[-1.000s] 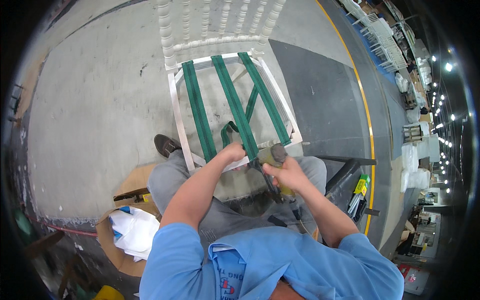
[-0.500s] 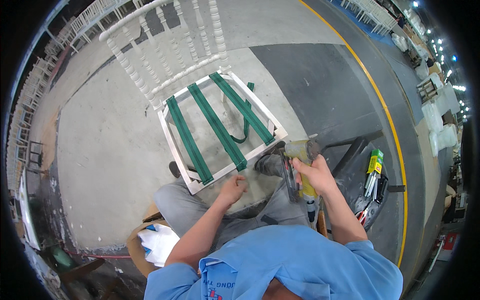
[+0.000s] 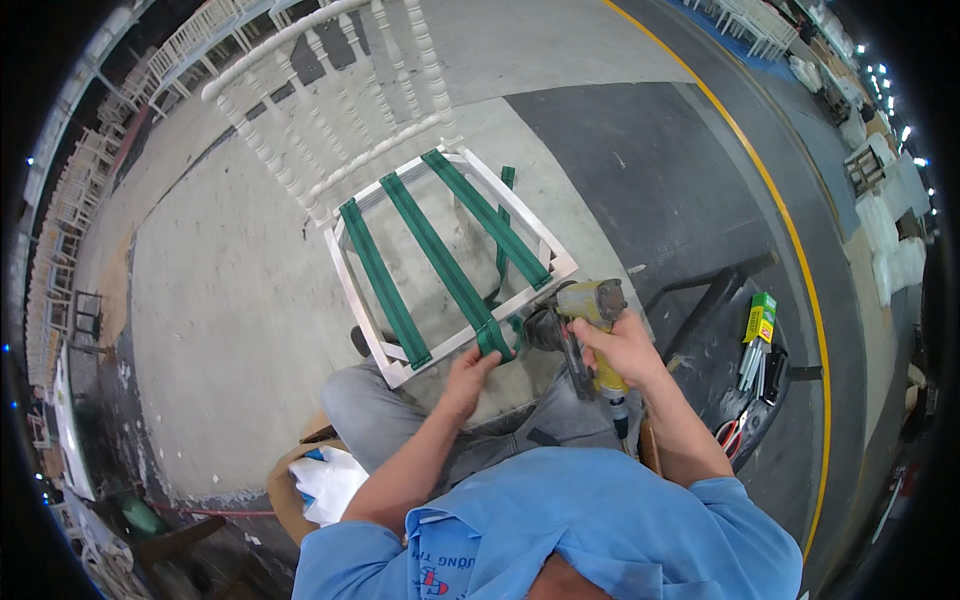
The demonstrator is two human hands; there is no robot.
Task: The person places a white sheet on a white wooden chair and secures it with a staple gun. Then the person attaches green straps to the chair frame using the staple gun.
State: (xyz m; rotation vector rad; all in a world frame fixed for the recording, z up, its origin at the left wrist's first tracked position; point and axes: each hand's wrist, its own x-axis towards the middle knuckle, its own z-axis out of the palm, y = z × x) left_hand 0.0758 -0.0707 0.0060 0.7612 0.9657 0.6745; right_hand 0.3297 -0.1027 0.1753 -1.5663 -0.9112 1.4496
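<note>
Webbing (image 3: 441, 255), soft and stretchy, best gripped at its near end: left hand (image 3: 468, 368) pinches it on frame (image 3: 352, 290), right hand (image 3: 625, 345) clamps stapler (image 3: 592, 318).

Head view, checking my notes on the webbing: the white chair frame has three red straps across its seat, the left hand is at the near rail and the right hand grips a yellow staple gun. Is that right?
Not quite: the straps are green, not red, as the head view shows. The rest stands: three cross the white chair frame, the left hand is at the near rail, and the right hand grips the yellow staple gun.
</note>
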